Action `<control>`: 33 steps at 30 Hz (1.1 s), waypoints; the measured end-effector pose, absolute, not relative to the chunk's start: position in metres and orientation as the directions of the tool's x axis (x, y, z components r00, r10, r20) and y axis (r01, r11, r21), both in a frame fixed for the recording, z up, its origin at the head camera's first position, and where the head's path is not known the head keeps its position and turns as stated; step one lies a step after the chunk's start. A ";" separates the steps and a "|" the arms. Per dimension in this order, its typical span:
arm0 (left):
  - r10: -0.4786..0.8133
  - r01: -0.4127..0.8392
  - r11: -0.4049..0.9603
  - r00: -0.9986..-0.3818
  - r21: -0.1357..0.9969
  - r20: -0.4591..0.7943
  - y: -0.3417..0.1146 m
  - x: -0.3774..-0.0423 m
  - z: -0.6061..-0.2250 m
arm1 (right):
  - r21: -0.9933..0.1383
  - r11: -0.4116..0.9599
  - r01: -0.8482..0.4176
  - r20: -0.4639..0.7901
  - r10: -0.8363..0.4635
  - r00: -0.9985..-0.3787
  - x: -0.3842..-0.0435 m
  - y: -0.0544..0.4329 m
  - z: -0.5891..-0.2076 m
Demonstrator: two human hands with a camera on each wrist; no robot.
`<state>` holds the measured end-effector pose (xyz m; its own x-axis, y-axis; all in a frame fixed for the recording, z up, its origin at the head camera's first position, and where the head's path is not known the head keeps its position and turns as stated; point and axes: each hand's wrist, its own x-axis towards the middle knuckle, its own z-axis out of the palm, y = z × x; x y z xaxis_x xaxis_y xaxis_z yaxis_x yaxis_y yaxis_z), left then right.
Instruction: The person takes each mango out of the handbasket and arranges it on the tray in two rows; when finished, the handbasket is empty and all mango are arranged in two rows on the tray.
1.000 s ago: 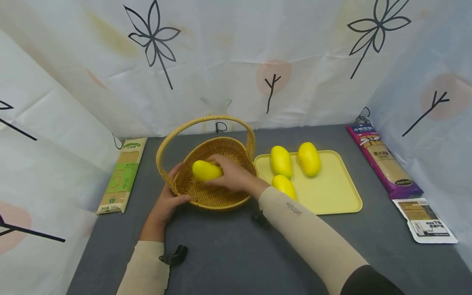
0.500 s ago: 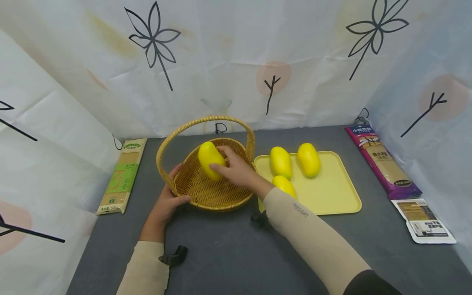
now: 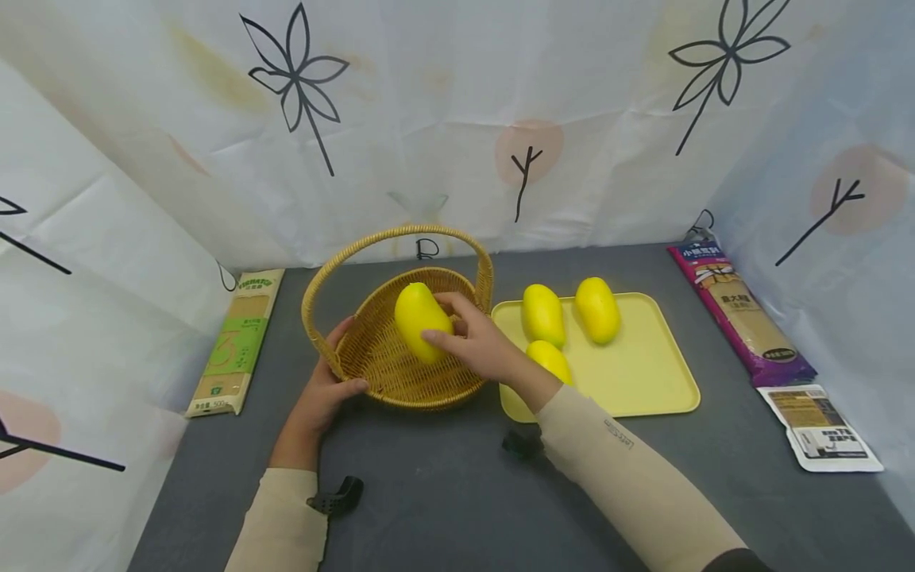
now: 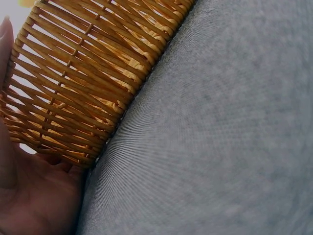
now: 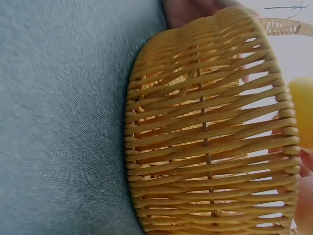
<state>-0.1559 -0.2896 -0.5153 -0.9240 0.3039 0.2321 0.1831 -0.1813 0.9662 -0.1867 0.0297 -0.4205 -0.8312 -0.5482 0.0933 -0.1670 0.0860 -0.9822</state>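
A yellow mango (image 3: 420, 322) is gripped in my right hand (image 3: 482, 342), thumb on its near side, held above the inside of a wicker basket (image 3: 386, 385). In the right wrist view the mango (image 5: 302, 110) shows beyond the basket's rim. My left hand (image 3: 323, 397) holds the basket's left side, thumb over the rim at the base of the handle. The left wrist view shows that hand (image 4: 41, 196) against the woven wall (image 4: 83, 88). No other mango is visible inside the basket.
To the right, a yellow tray (image 3: 629, 373) bears several mangoes (image 3: 599, 310). A green-labelled noodle pack (image 3: 236, 342) lies at the left. A purple pack (image 3: 743, 314) and a white pouch (image 3: 822, 429) lie at the far right. A patterned curtain (image 3: 443, 119) closes off the back.
My right hand has lifted the mango from low in the basket, turned it more upright and shifted it to the right. The left hand stays on the basket.
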 end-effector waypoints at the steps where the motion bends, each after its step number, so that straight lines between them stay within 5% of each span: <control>1: 0.305 0.184 -0.182 -0.923 0.966 0.233 -0.290 -0.156 -0.515 | -0.983 0.077 -0.165 0.096 -0.550 -0.830 -0.184 0.032 -0.420; 12: 0.303 0.190 -0.203 -0.921 0.961 0.246 -0.289 -0.155 -0.514 | -0.990 -0.037 -0.136 0.134 -0.549 -0.825 -0.162 0.064 -0.415; 33: 0.306 0.177 -0.205 -0.923 0.963 0.234 -0.288 -0.156 -0.516 | -0.988 0.054 -0.143 0.108 -0.419 -0.902 -0.135 0.140 -0.422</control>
